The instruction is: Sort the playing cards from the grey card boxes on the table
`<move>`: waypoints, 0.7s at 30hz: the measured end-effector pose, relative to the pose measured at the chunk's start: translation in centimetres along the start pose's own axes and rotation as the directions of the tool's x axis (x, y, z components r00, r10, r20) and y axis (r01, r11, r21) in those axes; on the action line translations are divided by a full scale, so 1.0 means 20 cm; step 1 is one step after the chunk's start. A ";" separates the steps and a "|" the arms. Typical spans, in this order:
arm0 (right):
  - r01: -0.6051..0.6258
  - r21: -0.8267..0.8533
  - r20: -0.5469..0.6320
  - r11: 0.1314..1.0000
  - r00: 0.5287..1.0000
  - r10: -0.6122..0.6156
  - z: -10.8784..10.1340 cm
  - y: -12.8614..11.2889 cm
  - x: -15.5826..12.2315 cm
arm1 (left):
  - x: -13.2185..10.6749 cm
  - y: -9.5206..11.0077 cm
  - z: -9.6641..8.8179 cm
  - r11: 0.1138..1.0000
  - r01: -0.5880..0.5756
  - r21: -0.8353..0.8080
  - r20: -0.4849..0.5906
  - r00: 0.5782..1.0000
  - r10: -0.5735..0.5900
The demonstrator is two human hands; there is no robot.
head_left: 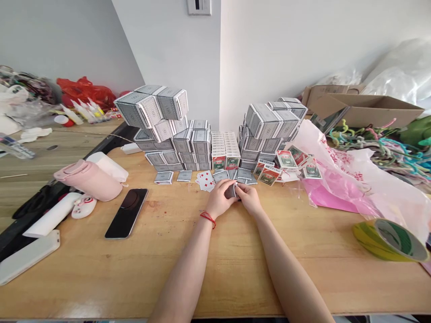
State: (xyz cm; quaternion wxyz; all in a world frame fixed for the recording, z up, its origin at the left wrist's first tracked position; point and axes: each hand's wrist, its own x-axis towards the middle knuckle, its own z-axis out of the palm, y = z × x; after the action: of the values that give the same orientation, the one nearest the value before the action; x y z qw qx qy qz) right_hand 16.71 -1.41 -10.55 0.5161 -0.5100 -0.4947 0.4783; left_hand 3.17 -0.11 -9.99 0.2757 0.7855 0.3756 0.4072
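Both my hands meet over the middle of the wooden table (208, 264). My left hand (220, 197), with a red string at the wrist, and my right hand (248, 197) are closed together on a small deck of playing cards (231, 190) with a grey patterned back. Just beyond my fingers lie loose cards, some face up with red pips (205, 180), others face down (244, 174). Behind them rise two piles of wrapped grey card packs, one at the left (161, 121) and one at the right (269, 123), with rows of boxed decks (225, 150) between.
A dark phone (127, 212), a pink bottle (89, 179) and white cases (28, 258) lie at the left. A pink plastic bag (340, 179), coloured cords (380, 143), a cardboard box (363, 110) and a yellow-green tape roll (390, 240) are at the right.
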 end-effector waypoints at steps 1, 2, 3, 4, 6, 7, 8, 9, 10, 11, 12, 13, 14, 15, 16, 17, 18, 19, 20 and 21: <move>0.007 -0.007 -0.003 1.000 1.000 -0.007 0.00 0.00 0.00 | 0.00 0.00 0.00 1.000 0.003 0.001 -0.002 1.000 -0.003; 0.013 -0.010 -0.005 1.000 1.000 -0.013 0.00 0.00 0.00 | 0.00 0.00 0.00 1.000 0.007 0.003 -0.004 1.000 -0.007; 0.018 -0.009 -0.007 1.000 1.000 -0.019 0.00 0.00 0.01 | 0.00 0.00 0.00 1.000 0.010 0.004 -0.006 1.000 -0.010; 0.021 -0.005 -0.005 1.000 1.000 -0.021 0.00 0.01 0.01 | 0.00 0.00 0.00 1.000 0.012 0.004 -0.005 1.000 -0.012; 0.017 0.012 0.004 1.000 1.000 -0.017 0.00 0.01 0.01 | 0.00 0.00 0.00 1.000 0.014 0.004 -0.003 1.000 -0.014; 0.013 0.021 0.009 1.000 1.000 -0.013 0.00 0.01 0.01 | 0.00 0.00 0.01 1.000 0.015 0.004 -0.004 1.000 -0.015; 0.006 0.030 0.014 1.000 1.000 -0.006 -0.01 0.01 0.01 | 0.00 -0.01 0.01 1.000 0.015 0.005 -0.004 1.000 -0.015; -0.002 0.036 0.017 0.999 1.000 0.001 -0.01 0.01 0.01 | 0.00 -0.01 0.01 1.000 0.015 0.006 -0.005 1.000 -0.015; -0.009 0.040 0.016 0.999 1.000 0.008 -0.01 0.01 0.00 | 0.00 -0.01 0.01 1.000 0.015 0.008 -0.006 1.000 -0.015; -0.014 0.041 0.012 0.999 1.000 0.014 -0.01 0.01 0.00 | 0.00 -0.01 0.01 1.000 0.014 0.009 -0.005 1.000 -0.014; -0.019 0.041 0.007 0.999 1.000 0.018 -0.01 0.01 0.00 | 0.00 -0.01 0.01 1.000 0.013 0.010 -0.003 1.000 -0.013; -0.022 0.043 0.004 0.999 1.000 0.021 -0.01 0.01 0.00 | 0.00 -0.01 0.01 1.000 0.011 0.011 0.000 1.000 -0.011; -0.024 0.048 0.004 0.999 1.000 0.024 -0.01 0.01 0.00 | 0.00 -0.01 0.01 1.000 0.011 0.012 0.001 1.000 -0.011; -0.028 0.058 0.005 0.998 1.000 0.028 -0.01 0.01 0.01 | 0.00 -0.01 0.01 1.000 0.011 0.013 0.001 1.000 -0.011; -0.035 0.071 0.009 0.997 0.999 0.034 -0.01 0.01 0.01 | 0.00 -0.02 0.01 1.000 0.013 0.014 0.000 1.000 -0.013; -0.042 0.088 0.013 0.995 0.999 0.041 -0.01 0.00 0.00 | 0.00 -0.02 0.01 1.000 0.014 0.015 0.000 1.000 -0.014; -0.051 0.107 0.016 0.993 0.999 0.050 -0.01 0.00 0.00 | 0.00 -0.02 0.01 1.000 0.016 0.016 0.000 1.000 -0.016; -0.060 0.128 0.019 0.990 0.998 0.058 -0.01 0.00 0.00 | 0.00 -0.02 0.01 1.000 0.016 0.017 0.002 1.000 -0.016; -0.069 0.150 0.024 0.986 0.998 0.066 -0.01 -0.01 0.00 | 0.00 -0.02 0.02 1.000 0.015 0.018 0.002 1.000 -0.015; -0.078 0.172 0.032 0.982 0.997 0.073 -0.02 -0.01 0.00 | 0.00 -0.02 0.02 1.000 0.012 0.019 0.002 1.000 -0.012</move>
State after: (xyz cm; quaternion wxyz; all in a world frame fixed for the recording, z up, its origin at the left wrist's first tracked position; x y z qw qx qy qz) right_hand 17.04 -1.42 -10.42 0.5335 -0.4755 -0.4382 0.5452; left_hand 3.25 0.03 -10.49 0.2709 0.7862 0.3841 0.4012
